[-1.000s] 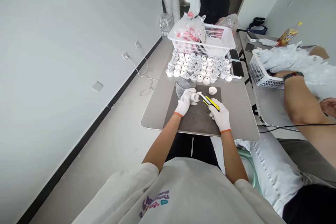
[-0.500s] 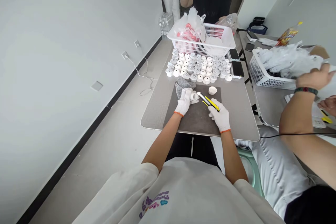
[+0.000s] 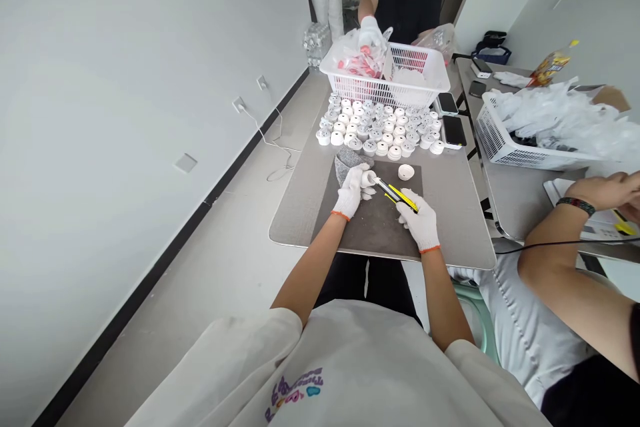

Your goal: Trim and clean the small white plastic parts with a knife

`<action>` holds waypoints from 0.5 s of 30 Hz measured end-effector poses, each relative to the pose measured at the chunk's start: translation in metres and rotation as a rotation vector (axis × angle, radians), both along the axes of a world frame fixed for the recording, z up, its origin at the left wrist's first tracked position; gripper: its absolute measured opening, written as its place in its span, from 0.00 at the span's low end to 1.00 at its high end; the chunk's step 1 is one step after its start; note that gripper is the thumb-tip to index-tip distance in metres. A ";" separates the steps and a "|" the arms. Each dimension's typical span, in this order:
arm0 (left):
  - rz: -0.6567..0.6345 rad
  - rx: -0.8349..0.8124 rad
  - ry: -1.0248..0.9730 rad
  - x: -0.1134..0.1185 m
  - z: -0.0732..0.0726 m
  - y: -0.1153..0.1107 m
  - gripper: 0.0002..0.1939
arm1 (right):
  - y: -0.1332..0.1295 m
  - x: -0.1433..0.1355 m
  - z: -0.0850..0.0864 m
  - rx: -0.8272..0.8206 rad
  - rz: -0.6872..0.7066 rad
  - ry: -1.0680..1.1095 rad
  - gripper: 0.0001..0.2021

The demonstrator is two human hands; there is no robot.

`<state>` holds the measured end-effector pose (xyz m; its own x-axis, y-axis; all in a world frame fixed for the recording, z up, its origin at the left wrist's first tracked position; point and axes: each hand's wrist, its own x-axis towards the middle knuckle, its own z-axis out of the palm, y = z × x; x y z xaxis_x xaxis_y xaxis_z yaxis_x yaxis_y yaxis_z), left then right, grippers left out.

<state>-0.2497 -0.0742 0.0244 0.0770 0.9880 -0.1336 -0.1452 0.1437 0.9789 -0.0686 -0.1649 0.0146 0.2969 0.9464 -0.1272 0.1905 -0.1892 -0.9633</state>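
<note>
In a white glove with an orange cuff, my left hand (image 3: 351,192) grips a small white round plastic part (image 3: 369,178), its hollow side turned to the right. My right hand (image 3: 420,221), gloved alike, is closed round a yellow and black utility knife (image 3: 397,196). The knife's blade end is at the rim of the white part; whether it touches cannot be made out. Beneath both hands lies a dark mat (image 3: 373,230). A grey cloth (image 3: 347,161) sits just beyond my left hand. Another white cup-shaped part (image 3: 406,172) rests on the mat, past the knife.
Rows of several white round parts (image 3: 383,133) cover the table's far half. Behind them stands a white basket (image 3: 410,92) with bagged red pieces. Two phones (image 3: 453,131) lie at the right edge. A co-worker's arm (image 3: 560,240) and a second basket (image 3: 520,152) are to the right.
The part in my left hand has turned slightly, and the knife tip has shifted a little left. Across the table, a co-worker's gloved hand has come down into the bag; the right-hand co-worker's arm has lowered.
</note>
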 end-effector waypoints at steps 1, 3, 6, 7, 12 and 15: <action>0.003 0.008 -0.005 0.000 0.000 0.000 0.23 | 0.000 0.000 0.000 0.000 0.007 0.003 0.30; 0.014 0.020 -0.004 0.001 -0.002 -0.001 0.23 | -0.001 0.001 -0.001 0.001 0.021 0.011 0.30; 0.029 0.001 0.003 0.002 -0.003 -0.002 0.23 | -0.001 0.000 -0.001 0.001 0.018 0.019 0.31; 0.024 -0.007 0.001 0.002 -0.003 -0.003 0.23 | -0.001 0.000 0.000 0.002 0.012 0.023 0.30; -0.069 -0.009 -0.068 0.005 -0.003 -0.006 0.27 | -0.001 -0.001 0.004 0.017 0.007 0.048 0.29; -0.104 0.002 -0.142 0.006 -0.004 -0.007 0.29 | -0.001 -0.001 0.004 0.004 0.001 0.044 0.30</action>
